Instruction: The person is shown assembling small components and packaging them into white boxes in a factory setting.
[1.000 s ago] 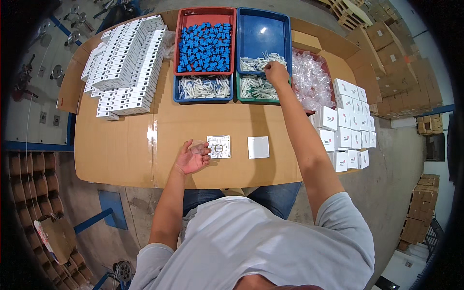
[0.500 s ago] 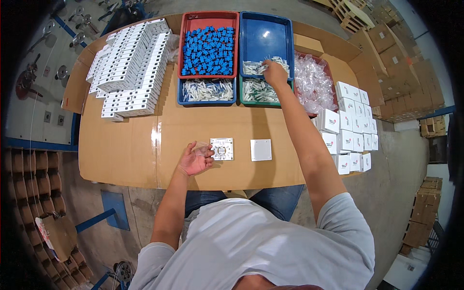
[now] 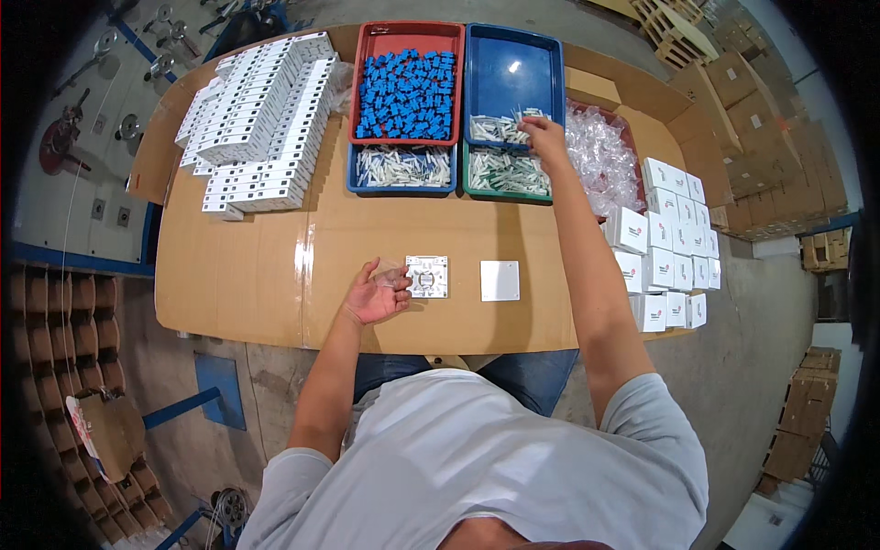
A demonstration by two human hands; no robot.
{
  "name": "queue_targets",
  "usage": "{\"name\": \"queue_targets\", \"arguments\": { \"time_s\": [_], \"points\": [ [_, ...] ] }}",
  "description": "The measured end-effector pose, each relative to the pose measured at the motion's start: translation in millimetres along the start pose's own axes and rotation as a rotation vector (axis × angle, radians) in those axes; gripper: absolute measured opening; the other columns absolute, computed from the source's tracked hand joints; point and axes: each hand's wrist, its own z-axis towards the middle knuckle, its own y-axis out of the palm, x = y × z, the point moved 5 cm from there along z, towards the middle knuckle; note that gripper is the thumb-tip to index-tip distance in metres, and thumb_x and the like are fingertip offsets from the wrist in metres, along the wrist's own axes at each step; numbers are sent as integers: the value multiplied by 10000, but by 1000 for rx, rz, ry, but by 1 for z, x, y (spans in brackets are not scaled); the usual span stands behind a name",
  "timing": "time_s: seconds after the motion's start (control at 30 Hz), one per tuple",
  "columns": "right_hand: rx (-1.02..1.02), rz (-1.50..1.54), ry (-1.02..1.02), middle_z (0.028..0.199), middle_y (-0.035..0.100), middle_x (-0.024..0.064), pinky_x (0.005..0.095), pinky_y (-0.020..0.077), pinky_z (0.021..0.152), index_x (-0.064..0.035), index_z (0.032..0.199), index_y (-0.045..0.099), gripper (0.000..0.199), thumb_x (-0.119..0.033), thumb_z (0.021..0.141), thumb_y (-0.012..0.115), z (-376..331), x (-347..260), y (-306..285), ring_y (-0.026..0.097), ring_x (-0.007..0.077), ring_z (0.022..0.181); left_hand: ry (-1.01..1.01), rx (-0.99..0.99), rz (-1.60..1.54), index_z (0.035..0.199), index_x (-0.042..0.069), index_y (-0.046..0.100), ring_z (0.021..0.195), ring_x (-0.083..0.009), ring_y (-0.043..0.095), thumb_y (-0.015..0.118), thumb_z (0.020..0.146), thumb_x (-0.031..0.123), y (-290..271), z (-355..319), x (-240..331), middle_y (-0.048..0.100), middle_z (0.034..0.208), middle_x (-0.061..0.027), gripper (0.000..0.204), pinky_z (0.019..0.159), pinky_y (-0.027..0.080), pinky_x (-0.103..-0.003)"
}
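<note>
My left hand [image 3: 371, 299] is turned palm up with curled fingers around a small clear plastic bag [image 3: 390, 277]. Just beside its fingertips, a white square plate with cut-outs and fittings [image 3: 428, 278] lies on the cardboard. To the right of that lies a plain white square cover [image 3: 500, 280]. My right hand [image 3: 547, 139] reaches far out over the near end of a blue tray [image 3: 515, 73], its fingers pinched together above small thin white pieces [image 3: 495, 128]. What the pinch holds is too small to make out.
Left of the red tray of blue parts [image 3: 408, 92] stand stacked white boxes [image 3: 247, 128]. Lower blue [image 3: 403, 191] and green [image 3: 504, 195] trays hold more thin pieces. Clear plastic bags [image 3: 600, 156] fill a tray on the right, near more white boxes [image 3: 660, 266].
My right hand has drawn slightly up and right from the thin white pieces, its fingers now pinched. My left hand keeps the plastic bag beside the plate. The whole view has shifted slightly.
</note>
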Motion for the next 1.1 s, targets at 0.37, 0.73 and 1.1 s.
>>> {"name": "queue_targets", "arguments": {
  "time_s": [0.37, 0.73, 1.1],
  "points": [
    [-385, 153, 102, 758, 643, -45, 206, 366, 510, -41, 1033, 731, 183, -118, 871, 769, -185, -50, 55, 495, 23, 589, 42, -87, 5, 1389, 84, 545, 1032, -293, 640, 461, 1004, 598, 10, 8, 10, 681, 1180, -127, 648, 918, 491, -432],
    [-509, 193, -57, 896, 708, 4, 204, 412, 578, -16, 1016, 746, 151, -70, 874, 750, -288, -88, 116, 495, 23, 631, 121, -94, 184, 1415, 8, 517, 1178, -324, 620, 524, 980, 599, 19, 4, -21, 651, 1304, -143, 734, 1024, 462, -496],
    [-553, -1, -295, 798, 653, -26, 230, 388, 575, -41, 989, 747, 114, -89, 885, 747, -278, -153, 75, 465, 43, 632, 201, -115, 185, 1407, 20, 527, 1136, -268, 650, 464, 1026, 568, 97, 27, -40, 633, 1334, -154, 671, 1014, 500, -442]
  ]
}}
